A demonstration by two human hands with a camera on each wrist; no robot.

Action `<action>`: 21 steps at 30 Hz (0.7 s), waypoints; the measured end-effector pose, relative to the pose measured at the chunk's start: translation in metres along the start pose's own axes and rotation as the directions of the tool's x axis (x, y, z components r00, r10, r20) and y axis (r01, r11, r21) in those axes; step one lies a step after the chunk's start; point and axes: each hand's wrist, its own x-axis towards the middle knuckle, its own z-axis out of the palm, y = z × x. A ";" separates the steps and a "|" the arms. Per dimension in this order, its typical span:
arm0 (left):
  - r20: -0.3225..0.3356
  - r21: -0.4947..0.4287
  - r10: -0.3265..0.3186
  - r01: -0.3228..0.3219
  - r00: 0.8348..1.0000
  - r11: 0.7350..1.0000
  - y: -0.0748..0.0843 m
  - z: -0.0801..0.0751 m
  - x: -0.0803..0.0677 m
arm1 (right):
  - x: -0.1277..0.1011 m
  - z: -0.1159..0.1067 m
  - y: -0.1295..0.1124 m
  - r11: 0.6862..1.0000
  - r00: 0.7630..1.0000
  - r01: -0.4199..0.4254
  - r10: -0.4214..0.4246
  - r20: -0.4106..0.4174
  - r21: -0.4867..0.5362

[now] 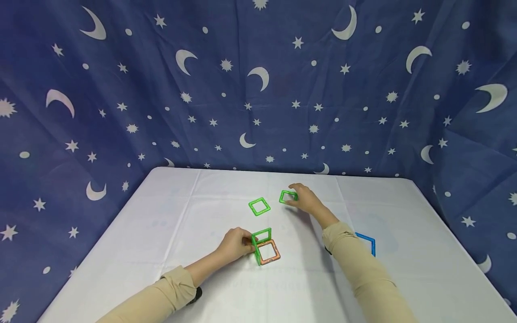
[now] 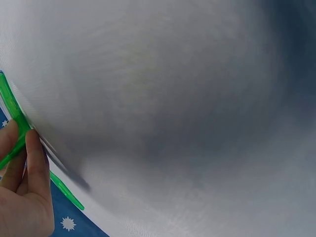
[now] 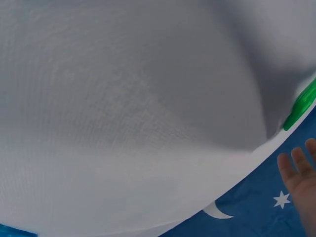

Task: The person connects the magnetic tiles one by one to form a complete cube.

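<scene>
My left hand (image 1: 235, 244) pinches an upright green square magnetic tile (image 1: 256, 250) between thumb and fingers. This tile stands along the left edge of a flat orange magnetic tile (image 1: 276, 256), and a second green tile (image 1: 262, 232) stands along the back edge, making a corner. In the left wrist view the fingertips (image 2: 35, 153) lie against the green plastic. Farther back, my right hand (image 1: 305, 198) reaches over a green square tile (image 1: 281, 196), thumb and fingers spread around its right side. In the right wrist view the fingers look straight, beside the green tile (image 3: 300, 106).
Another green square tile (image 1: 259, 207) lies flat between the corner and my right hand. A blue tile (image 1: 372, 244) lies to the right, partly covered by the right sleeve (image 1: 359, 264). A blue curtain (image 1: 282, 89) with moons and stars hangs behind the white table (image 1: 169, 193).
</scene>
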 end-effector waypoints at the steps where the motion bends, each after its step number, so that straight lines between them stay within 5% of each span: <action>1: 0.000 0.000 0.001 -0.001 1.000 1.000 0.000 0.000 0.000 | 0.001 0.001 0.001 1.000 1.000 -0.015 0.015 0.015 -0.003; 10: 0.000 -0.007 -0.011 0.011 1.000 1.000 0.002 -0.001 -0.001 | 0.003 0.016 0.001 0.991 0.992 -0.119 0.122 0.033 -0.067; 21: 0.002 -0.023 -0.035 0.035 0.999 0.999 0.003 -0.001 0.000 | 0.003 0.015 -0.006 0.988 0.991 -0.126 0.129 0.026 -0.094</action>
